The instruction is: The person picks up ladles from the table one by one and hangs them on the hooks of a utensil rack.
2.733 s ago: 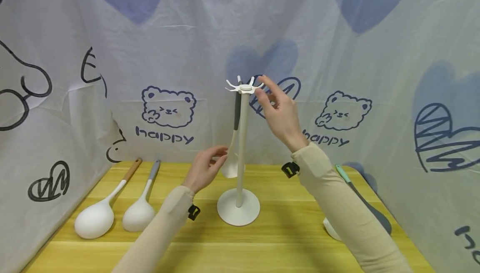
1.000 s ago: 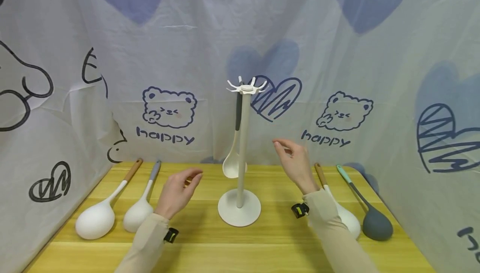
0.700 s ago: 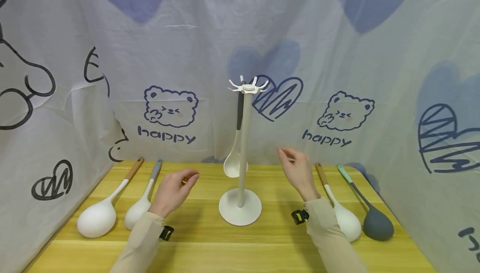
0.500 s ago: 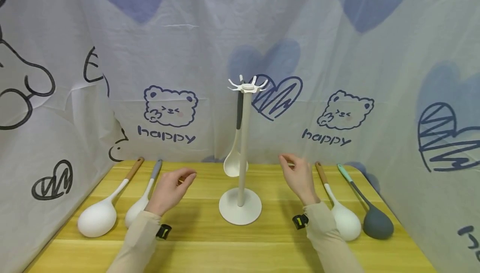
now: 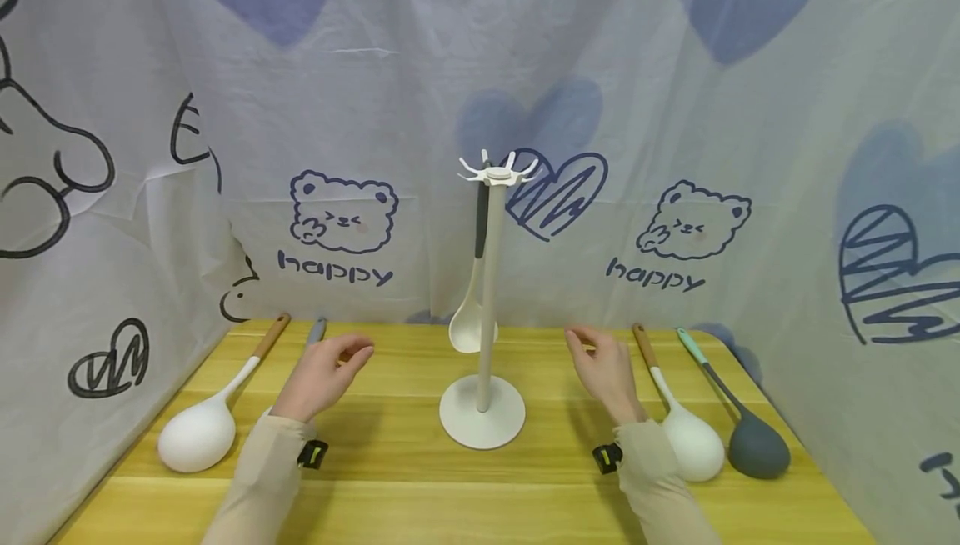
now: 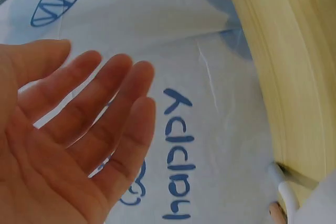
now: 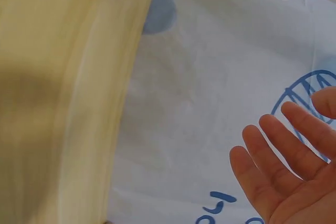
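A white utensil stand (image 5: 484, 424) with a ring of hooks stands mid-table. From a back-left hook hangs a ladle (image 5: 465, 328) with a dark grey handle and cream bowl, partly behind the pole. My left hand (image 5: 322, 374) hovers at the left, fingers loosely bent, with nothing in it; it covers most of a ladle with a grey-blue handle (image 5: 317, 332). In the left wrist view its fingers are spread. My right hand (image 5: 603, 370), also holding nothing, is between the stand and a white ladle (image 5: 693, 445) with a brown handle. The right wrist view shows its fingers extended.
At the far left lies a white ladle (image 5: 197, 438) with a brown handle. On the far right is a dark grey ladle (image 5: 759, 447) with a mint handle end. A printed cloth (image 5: 420, 53) encloses the back and sides of the wooden table (image 5: 450, 512).
Earlier my left hand was at the hanging ladle's bowl and my right at the hooks. Both have drawn away, left hand leftward, right hand down and rightward; the ladle stays hanging.
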Motion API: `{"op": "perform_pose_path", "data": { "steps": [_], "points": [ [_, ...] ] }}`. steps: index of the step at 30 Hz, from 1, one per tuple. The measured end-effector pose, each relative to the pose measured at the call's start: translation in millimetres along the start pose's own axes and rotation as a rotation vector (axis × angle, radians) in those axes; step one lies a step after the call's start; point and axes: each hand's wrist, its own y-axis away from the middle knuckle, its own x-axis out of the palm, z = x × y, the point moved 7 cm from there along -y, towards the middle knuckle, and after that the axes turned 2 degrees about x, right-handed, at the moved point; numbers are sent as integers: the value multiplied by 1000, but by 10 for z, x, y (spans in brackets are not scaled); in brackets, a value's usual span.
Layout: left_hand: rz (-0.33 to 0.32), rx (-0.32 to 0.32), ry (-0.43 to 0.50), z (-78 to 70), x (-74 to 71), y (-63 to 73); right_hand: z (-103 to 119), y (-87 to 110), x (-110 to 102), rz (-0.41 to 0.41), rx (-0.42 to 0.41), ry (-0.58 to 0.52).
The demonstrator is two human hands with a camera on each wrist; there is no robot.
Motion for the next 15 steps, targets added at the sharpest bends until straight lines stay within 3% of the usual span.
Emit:
{"op": "perform_pose_path", "data": {
  "steps": [11,15],
  "points": [
    [107,-117,-82,316,-167,75,-179,32,75,45,44,33],
    [118,-138,-102,390,-231,113,-202,33,100,61,50,61]
  ]
}}
